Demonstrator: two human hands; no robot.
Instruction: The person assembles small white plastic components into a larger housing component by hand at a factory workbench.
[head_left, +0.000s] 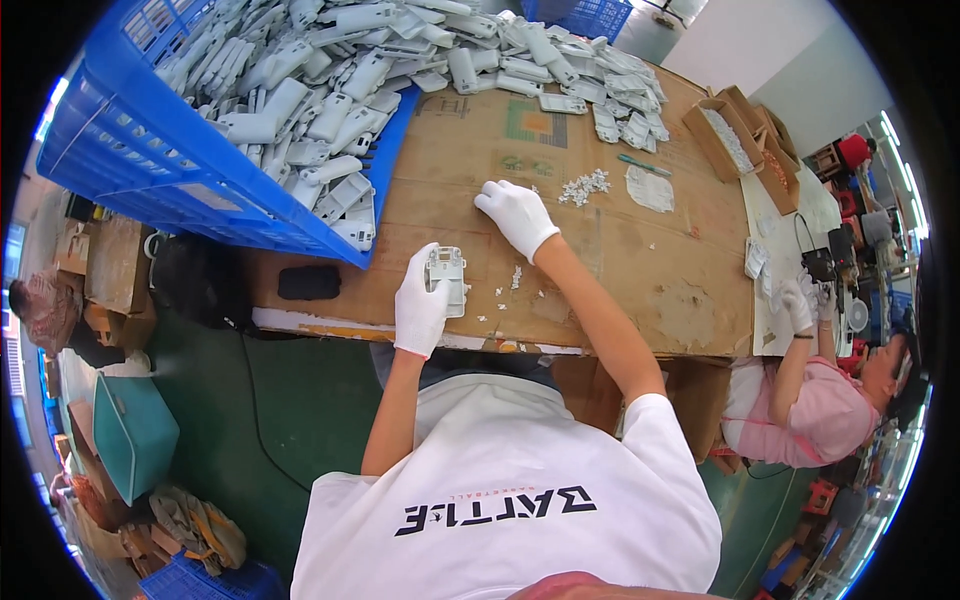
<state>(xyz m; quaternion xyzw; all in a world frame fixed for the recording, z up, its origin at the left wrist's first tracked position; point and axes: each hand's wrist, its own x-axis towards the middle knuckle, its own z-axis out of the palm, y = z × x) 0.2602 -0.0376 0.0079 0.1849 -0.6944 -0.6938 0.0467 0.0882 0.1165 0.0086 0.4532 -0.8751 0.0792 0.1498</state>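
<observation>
In the head view, a blue crate (180,180) is taken as the landmark. A white housing (455,292) is held to the right of the crate's near corner, over the table edge, by the gloved left hand (418,312); its fingers are closed along one side with the thumb laid across — a grip by which the recessed face is kept turned up and in sight. The gloved right hand (518,218) is placed farther right of the crate, low over the cardboard table cover (600,250); its fingers are curled nearly together, and whether anything is pinched between them cannot be told. Beyond it from the crate, small white parts (583,188) are gathered in a loose heap, presumably so that they can be reached easily by that hand. A pile of similar housings (335,115) is held in the crate and spread from it along the far side of the table — probably for ready supply. A dark pad (309,283) is laid just below the crate's near corner. Well right of the crate, open cardboard boxes (722,137) are lined up.
</observation>
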